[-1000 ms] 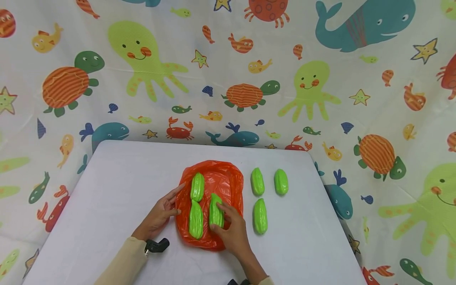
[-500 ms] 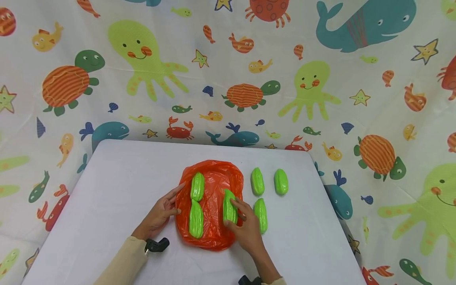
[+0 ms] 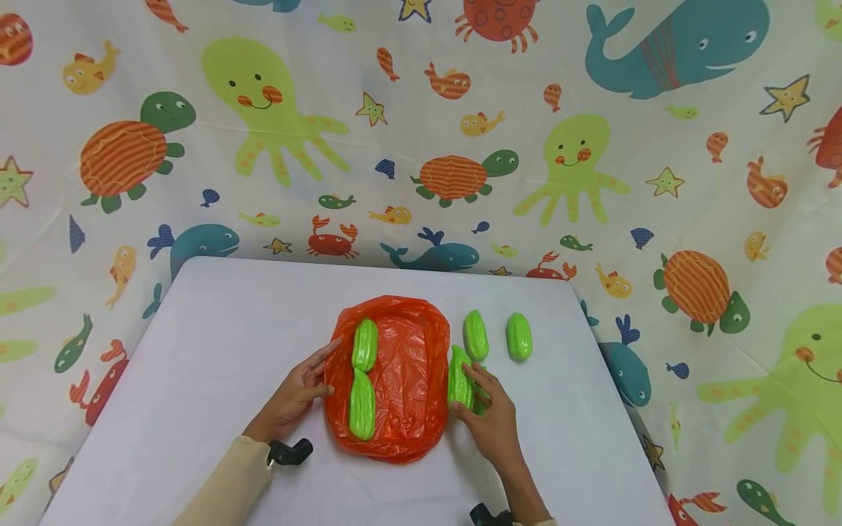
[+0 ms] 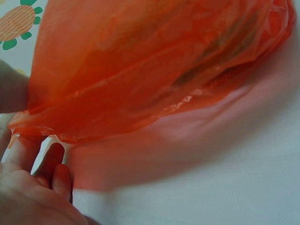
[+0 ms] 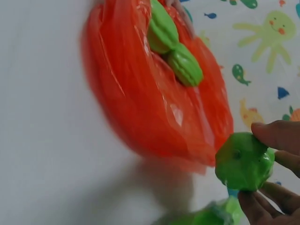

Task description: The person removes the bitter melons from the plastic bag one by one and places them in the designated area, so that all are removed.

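My right hand (image 3: 495,424) holds a green ridged gourd (image 3: 459,378) between thumb and fingers, just past the right rim of a red plastic bag (image 3: 411,427). In the right wrist view the blunt end of this gourd (image 5: 244,161) faces the camera, gripped from above and below. The bag stands with its mouth spread wide, and my left hand (image 3: 292,402) pinches its left rim. Two similar gourds, a far one (image 3: 365,345) and a near one (image 3: 362,405), lie end to end inside along the left wall.
Right of the bag, two more gourds rest on the white tabletop (image 3: 230,343): one gourd (image 3: 476,336) and another gourd (image 3: 519,337) beside it. A third is mostly hidden behind my right hand. A sea-animal patterned curtain (image 3: 421,109) hangs beyond the table.
My right hand has carried the gourd rightward from inside the bag, across its right rim, over the nearest gourd on the table. The left hand has stayed at the left rim.
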A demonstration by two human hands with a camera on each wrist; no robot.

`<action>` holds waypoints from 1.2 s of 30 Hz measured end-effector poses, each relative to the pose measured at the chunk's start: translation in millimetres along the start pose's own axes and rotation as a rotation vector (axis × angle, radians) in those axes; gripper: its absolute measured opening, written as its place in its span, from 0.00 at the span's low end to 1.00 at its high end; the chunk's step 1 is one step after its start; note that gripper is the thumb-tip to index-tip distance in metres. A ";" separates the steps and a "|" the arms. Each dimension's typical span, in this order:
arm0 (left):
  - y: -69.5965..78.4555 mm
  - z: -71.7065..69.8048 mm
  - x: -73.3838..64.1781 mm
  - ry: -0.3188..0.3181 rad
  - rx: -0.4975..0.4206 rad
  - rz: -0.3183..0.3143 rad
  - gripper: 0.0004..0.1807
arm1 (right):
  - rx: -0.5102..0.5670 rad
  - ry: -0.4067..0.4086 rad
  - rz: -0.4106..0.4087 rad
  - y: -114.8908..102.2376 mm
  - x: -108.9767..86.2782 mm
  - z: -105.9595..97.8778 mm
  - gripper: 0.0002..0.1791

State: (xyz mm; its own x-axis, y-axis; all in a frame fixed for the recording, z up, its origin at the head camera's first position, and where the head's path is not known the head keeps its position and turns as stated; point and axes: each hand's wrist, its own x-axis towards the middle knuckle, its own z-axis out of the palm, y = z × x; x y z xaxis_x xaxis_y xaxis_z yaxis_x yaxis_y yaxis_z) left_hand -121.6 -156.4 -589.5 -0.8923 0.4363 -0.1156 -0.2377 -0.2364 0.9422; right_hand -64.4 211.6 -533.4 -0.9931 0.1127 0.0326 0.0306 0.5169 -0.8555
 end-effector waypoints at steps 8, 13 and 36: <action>-0.1 -0.2 0.8 -0.001 -0.002 0.000 0.50 | -0.034 0.042 0.000 12.7 0.8 -28.0 0.42; -0.4 -0.2 0.6 0.006 -0.005 -0.008 0.49 | -0.050 0.059 0.015 20.2 1.1 -44.3 0.43; -1.7 0.8 1.0 0.019 0.008 -0.022 0.49 | -0.136 0.152 0.136 45.8 5.7 -101.4 0.42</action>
State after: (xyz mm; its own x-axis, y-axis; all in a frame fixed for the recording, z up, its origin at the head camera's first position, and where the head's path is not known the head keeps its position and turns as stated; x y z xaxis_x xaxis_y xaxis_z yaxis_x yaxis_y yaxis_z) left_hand -121.8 -154.9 -590.9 -0.8941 0.4249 -0.1419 -0.2540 -0.2199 0.9419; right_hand -57.2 322.0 -520.0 -0.9507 0.3100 0.0080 0.1880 0.5968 -0.7801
